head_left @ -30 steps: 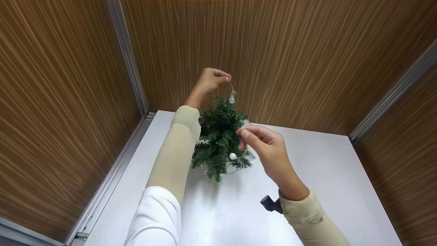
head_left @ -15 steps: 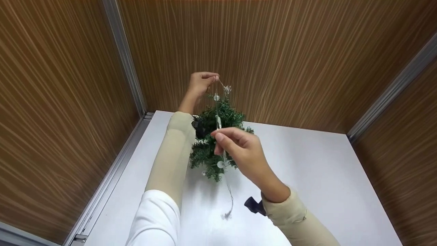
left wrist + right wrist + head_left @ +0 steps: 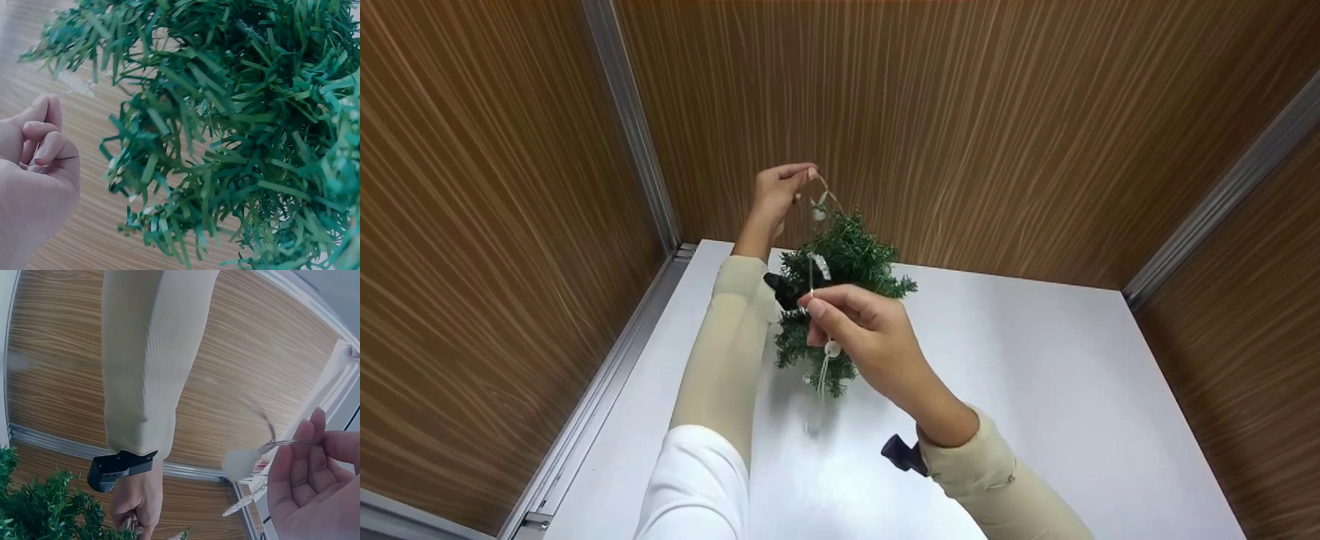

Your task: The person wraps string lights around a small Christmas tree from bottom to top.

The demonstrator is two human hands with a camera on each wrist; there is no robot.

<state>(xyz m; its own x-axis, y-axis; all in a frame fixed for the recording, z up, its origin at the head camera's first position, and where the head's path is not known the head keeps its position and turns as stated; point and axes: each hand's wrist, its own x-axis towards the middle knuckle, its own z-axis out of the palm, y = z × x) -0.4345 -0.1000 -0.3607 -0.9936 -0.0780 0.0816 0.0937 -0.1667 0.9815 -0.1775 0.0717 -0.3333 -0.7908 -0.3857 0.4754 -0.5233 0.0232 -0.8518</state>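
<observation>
A small green tree point(image 3: 840, 300) stands on the white surface point(image 3: 1035, 390), near the back corner where the wood-grain walls point(image 3: 997, 112) meet. A thin string point(image 3: 811, 281) of small white bulbs runs between the two hands in front of the tree.

The left hand point(image 3: 780, 191) is raised above the treetop, fingers curled, pinching the upper end of the string between thumb and fingertips; one bulb hangs just below it beside the top twigs. In the left wrist view that hand point(image 3: 36, 163) shows curled fingers just beside the green needles point(image 3: 236, 129) (the string itself is too fine to make out there).

The right hand point(image 3: 862, 341) is lower, in front of the tree's middle, pinching the string between thumb and forefinger. A white bulb point(image 3: 832, 348) dangles right under its fingers, and the loose tail hangs down toward the surface. The right wrist view shows the wire held at the fingertips point(image 3: 315, 439), a round bulb point(image 3: 241, 464) hanging close beside the palm.
</observation>
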